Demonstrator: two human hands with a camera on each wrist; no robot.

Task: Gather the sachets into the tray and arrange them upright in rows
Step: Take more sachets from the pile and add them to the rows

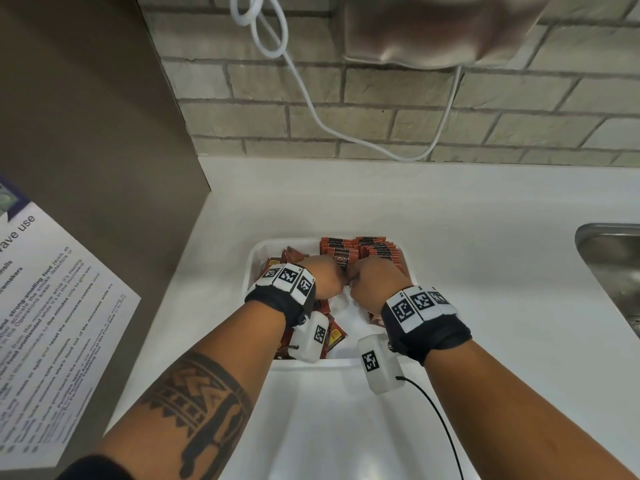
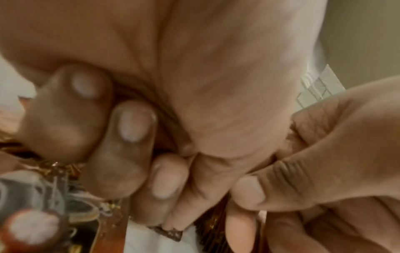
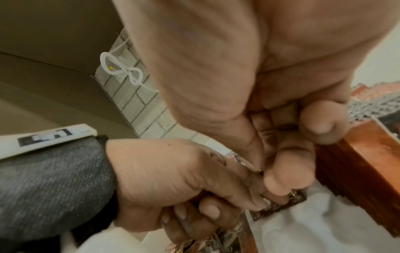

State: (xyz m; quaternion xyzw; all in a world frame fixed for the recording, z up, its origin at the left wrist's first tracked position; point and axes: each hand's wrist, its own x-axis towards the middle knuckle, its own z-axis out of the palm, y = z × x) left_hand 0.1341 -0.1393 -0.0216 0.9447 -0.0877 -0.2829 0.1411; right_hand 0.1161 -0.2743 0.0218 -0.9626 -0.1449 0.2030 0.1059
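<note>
Head view: a white tray (image 1: 254, 258) sits on a white counter (image 1: 467, 216), and both hands meet over its middle. The left hand (image 1: 325, 275) and right hand (image 1: 375, 277) are knuckles-up, side by side and touching, wrists bent downward, forearms converging from below. Beyond the right hand, sachets (image 1: 377, 249) stand upright in rows at the tray's far right corner; beneath and beside the left wrist, loose sachets (image 1: 334, 332) lie flat in a heap. What the fingers do is hidden from this view.

Left wrist view: the fingers (image 2: 129, 137) of the left hand are curled tightly toward the palm, closed round a bundle of brown sachets whose dark crimped edge (image 2: 168, 233) protrudes below them. The right thumb (image 2: 281, 193) presses in from the side.

Right wrist view: the right hand's fingers (image 3: 283, 167) are bent and pinch the top of the same bundle, with the standing row (image 3: 357, 162) immediately beside them. The left hand's curled fingers (image 3: 207, 208) appear below the wristband (image 3: 54, 179).

Background: a brick wall (image 1: 398, 98), a white cable (image 1: 304, 88), a printed notice (image 1: 45, 323).
</note>
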